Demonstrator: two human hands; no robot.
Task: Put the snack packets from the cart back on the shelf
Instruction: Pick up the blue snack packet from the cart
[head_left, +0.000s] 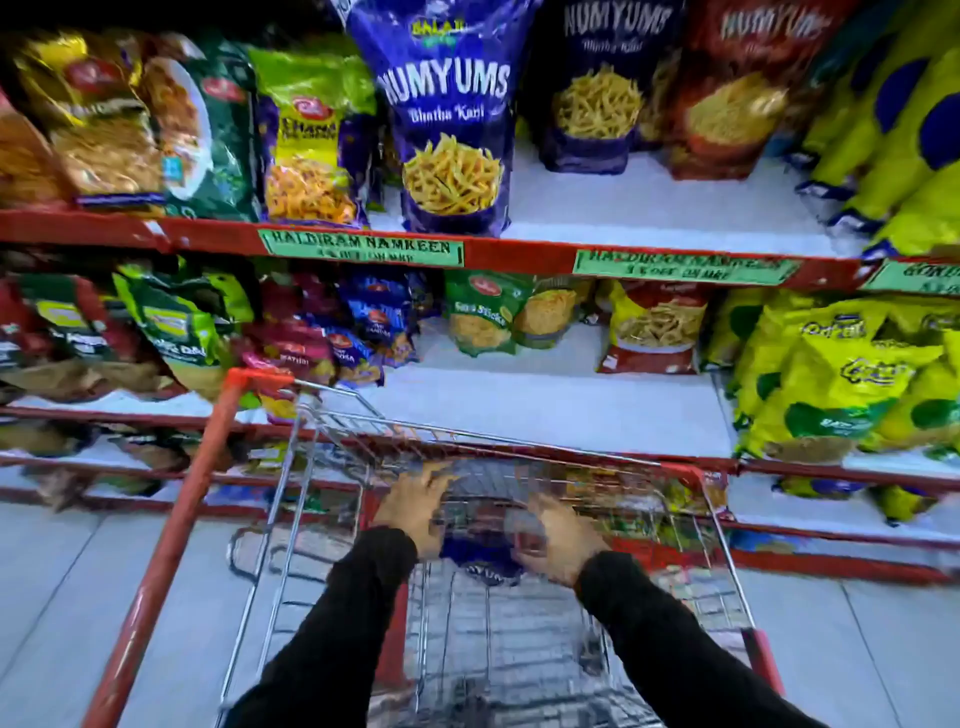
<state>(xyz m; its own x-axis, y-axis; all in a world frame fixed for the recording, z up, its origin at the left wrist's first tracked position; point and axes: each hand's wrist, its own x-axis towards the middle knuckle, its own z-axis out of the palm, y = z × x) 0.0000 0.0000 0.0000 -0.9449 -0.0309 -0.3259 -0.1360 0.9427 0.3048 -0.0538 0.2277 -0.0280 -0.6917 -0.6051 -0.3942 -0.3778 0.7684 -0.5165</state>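
On the upper shelf (649, 208), left to right: gold and dark green namkeen bags (130, 119); a yellow-green chana packet (311, 150); a blue Numyums bag (449, 124) standing upright at the front edge; a second, darker Numyums bag (602, 88) set further back; a red Numyums bag (737, 93); a leaning stack of yellow bags (904, 145). Bare white shelf lies in front of the two rear bags. Green handwritten tags (361, 248) reading "Haldiram Namkeen" sit on the red shelf lip.

Lower shelf (545, 405), left to right: green and maroon pouches (171, 322); small blue and pink packets (363, 322); a green sticks packet (480, 319); a yellow-and-red packet (654, 327); a pile of yellow-green puff bags (841, 374).

Below, a wire cart (498, 649) with red frame stands against the shelving. Inside it lies a blue snack packet (485, 564), lettering partly legible, blurred. The left hand (413, 506), black-sleeved, rests at the packet's left side, fingers spread apart and reaching forward. The right hand (558, 540) sits at its right side, fingers curled toward the packet; blur leaves it unclear whether either hand actually grips it. The packet lies between both hands, in the basket's far half.
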